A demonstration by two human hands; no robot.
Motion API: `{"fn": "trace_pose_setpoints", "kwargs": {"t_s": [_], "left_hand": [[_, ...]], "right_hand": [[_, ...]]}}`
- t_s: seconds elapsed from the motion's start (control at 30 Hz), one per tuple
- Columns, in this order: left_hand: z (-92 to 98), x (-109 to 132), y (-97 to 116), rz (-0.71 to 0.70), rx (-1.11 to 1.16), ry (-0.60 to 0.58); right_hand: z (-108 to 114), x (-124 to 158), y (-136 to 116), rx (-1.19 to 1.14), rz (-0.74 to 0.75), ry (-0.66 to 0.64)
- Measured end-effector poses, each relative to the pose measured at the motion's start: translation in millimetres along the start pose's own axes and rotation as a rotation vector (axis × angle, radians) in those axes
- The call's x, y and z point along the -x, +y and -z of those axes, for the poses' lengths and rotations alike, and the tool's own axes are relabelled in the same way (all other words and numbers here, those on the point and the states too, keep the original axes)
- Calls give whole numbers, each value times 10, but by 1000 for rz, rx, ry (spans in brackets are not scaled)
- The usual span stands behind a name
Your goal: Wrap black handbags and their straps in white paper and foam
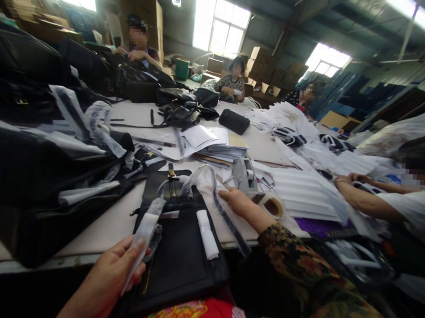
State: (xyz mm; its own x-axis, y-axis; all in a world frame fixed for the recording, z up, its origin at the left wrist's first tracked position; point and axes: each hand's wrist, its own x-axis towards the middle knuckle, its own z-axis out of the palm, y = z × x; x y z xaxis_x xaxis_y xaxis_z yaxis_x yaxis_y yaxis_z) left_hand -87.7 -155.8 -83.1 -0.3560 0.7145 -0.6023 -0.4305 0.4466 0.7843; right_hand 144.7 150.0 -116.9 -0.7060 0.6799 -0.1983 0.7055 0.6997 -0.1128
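Note:
A black leather backpack lies half on the table edge, half toward my lap, with a gold-coloured buckle at its top. My left hand is closed around a strap wrapped in white foam and clear plastic, over the bag's left side. Another white foam wrap covers a part on the bag's right. My right hand reaches over the table beside the tape dispenser, fingertips pressed together; what they pinch is too small to tell. A plastic-covered strap loops from the bag past that hand.
A tape roll and white foam sheets lie to the right. Stacked papers and a black pouch are farther back. Black bags crowd the left. Several people sit around the table, one with bare forearms at right.

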Motion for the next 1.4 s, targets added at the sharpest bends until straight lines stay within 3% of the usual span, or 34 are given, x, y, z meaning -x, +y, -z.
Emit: {"fn": "trace_pose_setpoints", "kwargs": {"t_s": [0.37, 0.57, 0.77, 0.93, 1.0, 1.07, 1.17, 1.27, 1.4], "left_hand": [[-10, 2, 30, -24, -29, -2], [12, -2, 1, -20, -33, -2], [-18, 20, 23, -16, -9, 10], [-12, 15, 20, -42, 0, 2], [0, 17, 20, -46, 6, -7], [7, 28, 29, -49, 23, -18], [12, 48, 48, -63, 67, -29], [25, 46, 38, -97, 112, -34], [53, 25, -8, -122, 145, -58]], "right_hand": [[-197, 162, 19, -19, 89, 170], [-271, 170, -42, -22, 40, 252], [71, 8, -60, -27, -126, 290], [553, 50, -150, -123, -274, 495], [672, 161, -275, -368, -252, 579], [696, 298, -466, -819, -173, 593], [588, 485, -817, -1419, -70, 422], [450, 595, -1135, -1682, -71, 219], [390, 633, -1425, -1834, -12, 66]]}}
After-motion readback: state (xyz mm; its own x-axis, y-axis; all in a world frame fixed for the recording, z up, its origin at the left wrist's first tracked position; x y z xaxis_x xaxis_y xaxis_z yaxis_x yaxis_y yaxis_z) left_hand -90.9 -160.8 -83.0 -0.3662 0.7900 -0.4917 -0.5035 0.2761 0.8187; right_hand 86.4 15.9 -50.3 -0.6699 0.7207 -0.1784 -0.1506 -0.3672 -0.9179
